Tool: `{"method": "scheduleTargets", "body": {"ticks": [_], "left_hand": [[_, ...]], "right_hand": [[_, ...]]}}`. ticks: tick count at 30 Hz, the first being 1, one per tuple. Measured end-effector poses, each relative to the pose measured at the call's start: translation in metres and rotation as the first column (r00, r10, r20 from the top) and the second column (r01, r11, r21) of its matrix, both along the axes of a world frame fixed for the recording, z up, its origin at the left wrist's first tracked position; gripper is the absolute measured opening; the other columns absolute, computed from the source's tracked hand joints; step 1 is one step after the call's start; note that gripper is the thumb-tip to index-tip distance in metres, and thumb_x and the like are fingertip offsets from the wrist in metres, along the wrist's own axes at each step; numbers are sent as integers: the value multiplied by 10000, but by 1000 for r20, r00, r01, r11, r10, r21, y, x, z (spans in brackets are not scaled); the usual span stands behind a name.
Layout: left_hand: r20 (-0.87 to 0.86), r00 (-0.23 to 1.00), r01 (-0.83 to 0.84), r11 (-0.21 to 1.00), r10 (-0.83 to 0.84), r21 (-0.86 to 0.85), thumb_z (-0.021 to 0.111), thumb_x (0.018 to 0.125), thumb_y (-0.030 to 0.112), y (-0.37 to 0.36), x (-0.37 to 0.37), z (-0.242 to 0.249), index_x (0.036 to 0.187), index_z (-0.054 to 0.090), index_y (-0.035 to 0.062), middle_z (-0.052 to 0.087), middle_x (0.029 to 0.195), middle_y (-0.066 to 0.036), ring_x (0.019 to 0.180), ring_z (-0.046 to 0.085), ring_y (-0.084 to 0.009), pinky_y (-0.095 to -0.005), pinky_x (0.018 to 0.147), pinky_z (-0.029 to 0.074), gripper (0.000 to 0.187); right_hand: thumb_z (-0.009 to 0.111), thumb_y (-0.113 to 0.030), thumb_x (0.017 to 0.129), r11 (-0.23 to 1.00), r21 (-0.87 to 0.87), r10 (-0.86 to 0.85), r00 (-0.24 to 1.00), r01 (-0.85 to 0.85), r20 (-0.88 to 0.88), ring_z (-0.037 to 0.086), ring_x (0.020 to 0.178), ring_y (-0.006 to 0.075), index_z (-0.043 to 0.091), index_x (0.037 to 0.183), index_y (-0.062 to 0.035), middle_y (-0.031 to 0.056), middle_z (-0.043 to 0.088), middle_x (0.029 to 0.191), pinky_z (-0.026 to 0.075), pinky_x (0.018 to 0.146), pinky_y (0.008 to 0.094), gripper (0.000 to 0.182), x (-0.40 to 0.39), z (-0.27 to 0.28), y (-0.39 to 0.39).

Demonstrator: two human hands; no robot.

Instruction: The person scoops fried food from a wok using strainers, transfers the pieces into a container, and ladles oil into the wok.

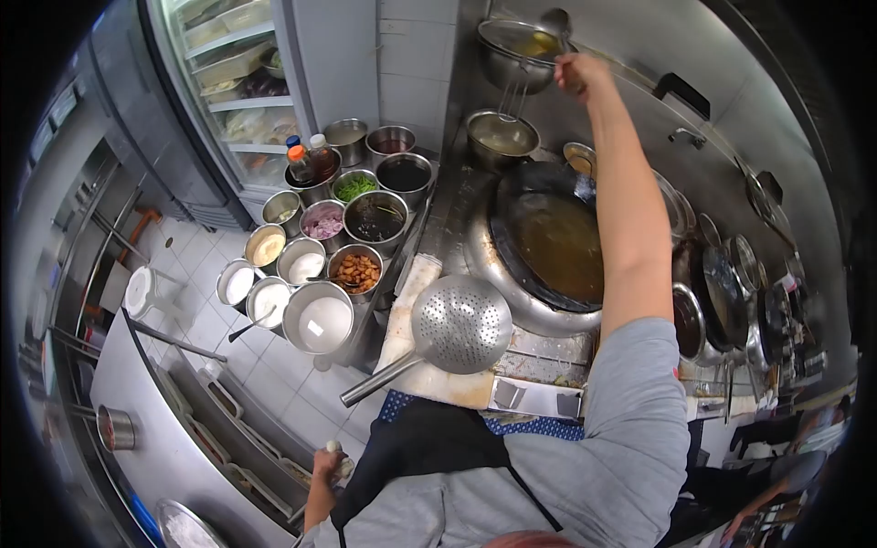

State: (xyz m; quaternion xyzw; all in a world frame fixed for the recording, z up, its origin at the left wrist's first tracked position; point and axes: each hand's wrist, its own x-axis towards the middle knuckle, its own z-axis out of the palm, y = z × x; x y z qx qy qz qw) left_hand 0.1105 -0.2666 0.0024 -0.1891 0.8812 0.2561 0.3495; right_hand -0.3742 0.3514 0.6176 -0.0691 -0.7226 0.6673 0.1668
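Observation:
My right hand [583,75] reaches far forward over the stove, closed around the handle of a ladle [554,22]. The ladle's bowl is at the rim of a metal pot [493,62] at the back, which holds yellowish liquid. My left hand [324,464] is low beside my body, closed around something with a pale, rounded end [332,446]; the rest of it is mostly hidden. Below my right forearm sits a large black wok [501,215] with brownish liquid [559,239]. A perforated metal strainer [461,324] rests on the counter's front edge, its handle pointing towards me.
To the left stand several metal containers, including chopped greens [354,187], dark sauce [404,172], browned pieces [356,272] and white powder [318,320]. Behind them is a glass-door fridge [290,78]. A steel counter [137,384] lies at lower left. People [776,470] are at lower right.

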Motion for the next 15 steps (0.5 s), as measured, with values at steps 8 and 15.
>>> {"method": "scheduleTargets", "body": {"ticks": [8,15], "left_hand": [[-117,942,328,937,-315,118,631,798,273,-11,-58,-60,967,718,237,682,798,-127,703,672,-306,-420,603,532,193],[-234,834,541,824,-499,170,669,748,361,6,-120,-10,926,715,134,678,802,-191,743,669,-359,-429,689,529,293]], "right_hand": [[589,-133,728,484,770,-427,880,417,-208,662,767,325,569,1092,-14,218,658,790,511,750,433,384,148,-73,-36],[585,-116,735,760,487,-500,866,431,14,636,496,269,590,1026,-24,163,598,585,505,550,392,305,305,-156,-47]]}}
